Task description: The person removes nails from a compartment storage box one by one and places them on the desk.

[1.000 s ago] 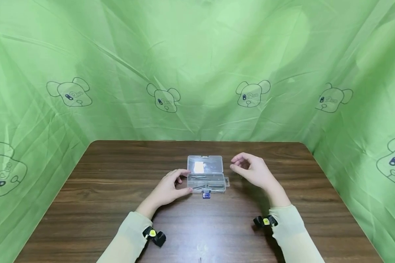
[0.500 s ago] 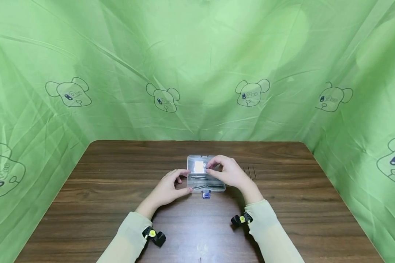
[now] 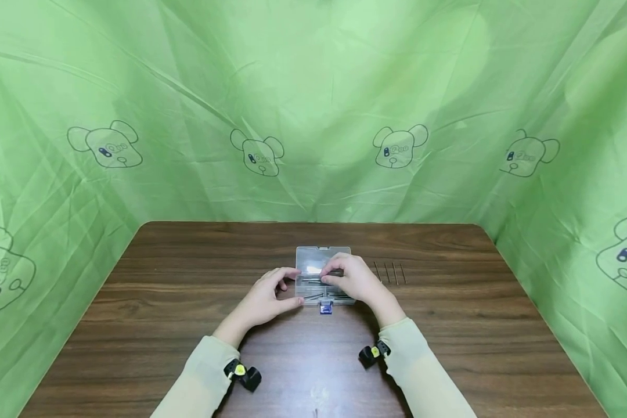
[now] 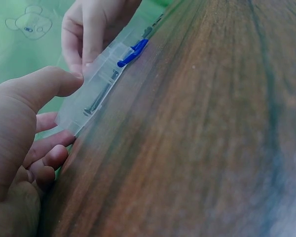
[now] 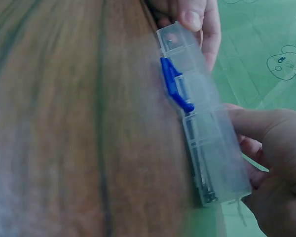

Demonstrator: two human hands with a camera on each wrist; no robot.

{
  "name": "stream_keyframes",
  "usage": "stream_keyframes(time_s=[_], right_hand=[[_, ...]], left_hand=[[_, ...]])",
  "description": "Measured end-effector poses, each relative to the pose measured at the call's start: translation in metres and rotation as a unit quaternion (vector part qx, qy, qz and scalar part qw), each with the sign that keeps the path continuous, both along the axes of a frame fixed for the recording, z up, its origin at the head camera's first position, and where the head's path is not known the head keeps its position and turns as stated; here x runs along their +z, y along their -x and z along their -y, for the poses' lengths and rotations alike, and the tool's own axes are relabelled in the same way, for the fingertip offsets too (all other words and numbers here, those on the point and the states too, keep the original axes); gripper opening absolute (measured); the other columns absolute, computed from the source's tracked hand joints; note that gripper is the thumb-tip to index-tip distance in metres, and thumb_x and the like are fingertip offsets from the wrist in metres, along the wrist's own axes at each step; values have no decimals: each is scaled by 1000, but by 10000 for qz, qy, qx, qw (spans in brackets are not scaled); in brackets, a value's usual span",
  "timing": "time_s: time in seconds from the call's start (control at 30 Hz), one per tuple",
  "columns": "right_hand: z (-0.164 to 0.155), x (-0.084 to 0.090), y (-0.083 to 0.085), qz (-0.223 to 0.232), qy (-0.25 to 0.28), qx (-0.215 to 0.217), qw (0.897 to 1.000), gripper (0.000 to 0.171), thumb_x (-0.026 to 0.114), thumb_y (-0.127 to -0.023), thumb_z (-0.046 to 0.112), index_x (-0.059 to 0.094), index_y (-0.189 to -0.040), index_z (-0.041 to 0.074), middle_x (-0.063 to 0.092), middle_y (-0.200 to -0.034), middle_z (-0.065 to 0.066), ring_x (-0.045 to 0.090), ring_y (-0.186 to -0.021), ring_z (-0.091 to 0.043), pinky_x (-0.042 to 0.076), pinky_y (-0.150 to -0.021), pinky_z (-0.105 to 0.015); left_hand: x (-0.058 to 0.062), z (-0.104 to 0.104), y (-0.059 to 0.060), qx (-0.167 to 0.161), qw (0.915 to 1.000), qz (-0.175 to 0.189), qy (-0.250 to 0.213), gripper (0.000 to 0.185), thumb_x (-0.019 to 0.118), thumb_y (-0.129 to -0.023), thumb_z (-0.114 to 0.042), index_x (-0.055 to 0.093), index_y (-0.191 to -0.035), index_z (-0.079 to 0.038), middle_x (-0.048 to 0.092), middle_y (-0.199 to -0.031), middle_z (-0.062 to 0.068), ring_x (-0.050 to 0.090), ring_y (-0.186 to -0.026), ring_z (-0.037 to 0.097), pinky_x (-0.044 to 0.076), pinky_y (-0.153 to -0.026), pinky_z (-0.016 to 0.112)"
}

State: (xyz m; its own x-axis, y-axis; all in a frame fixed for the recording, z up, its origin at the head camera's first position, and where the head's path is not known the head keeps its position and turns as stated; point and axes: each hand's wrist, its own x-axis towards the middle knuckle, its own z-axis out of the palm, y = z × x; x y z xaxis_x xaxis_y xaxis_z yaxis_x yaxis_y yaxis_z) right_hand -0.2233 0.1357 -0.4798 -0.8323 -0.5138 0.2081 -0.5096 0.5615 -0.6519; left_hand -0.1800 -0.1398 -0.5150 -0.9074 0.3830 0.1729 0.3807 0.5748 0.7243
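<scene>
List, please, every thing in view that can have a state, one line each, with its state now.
Clear plastic box: lid open, laid back, long screws inside.
Blue latch: unfastened, at the near edge.
Four loose screws: side by side on the table.
Left hand: grips the box end.
Right hand: fingers reach into the box.

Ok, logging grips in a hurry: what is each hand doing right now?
Left hand: grips the left end of the clear box.
Right hand: fingers curled into the box; hold cannot be told.
</scene>
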Motion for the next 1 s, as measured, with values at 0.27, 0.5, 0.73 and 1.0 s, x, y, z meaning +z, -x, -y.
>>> stream_keyframes(time_s=[0.27,0.5,0.73,1.0], right_hand=[[-1,-5,4,-435,-376,226,9981,5,89,-91,11,89,-95,14,70,-104,1,69,-100,-19,56,-94,-39],[-1,-4,6,-411,-582,194,9973,5,91,-89,14,89,-93,16,67,-102,2,64,-99,-19,54,-92,-38],[2,0,8,-146,-750,136,9970,5,90,-90,14,90,-94,15,65,-104,1,62,-99,-19,53,-92,-39],[2,3,8,-178,-940,369,9947,8,88,-93,20,87,-93,12,65,-106,1,61,-105,-21,51,-98,-43]], left_hand=[[1,-1,1,-22,10000,-56,19,62,91,-91,-38,67,-145,-18,70,-129,-5,60,-100,14,49,-89,37],[0,-2,2,-15,9999,-107,25,62,91,-91,-38,67,-144,-17,70,-128,-4,60,-99,14,48,-88,37],[0,0,4,-16,10000,-82,42,62,90,-91,-38,67,-145,-18,70,-130,-5,60,-100,14,48,-89,38],[-1,1,7,-38,10000,-30,26,63,90,-91,-39,67,-146,-19,70,-130,-5,59,-101,13,49,-89,38]])
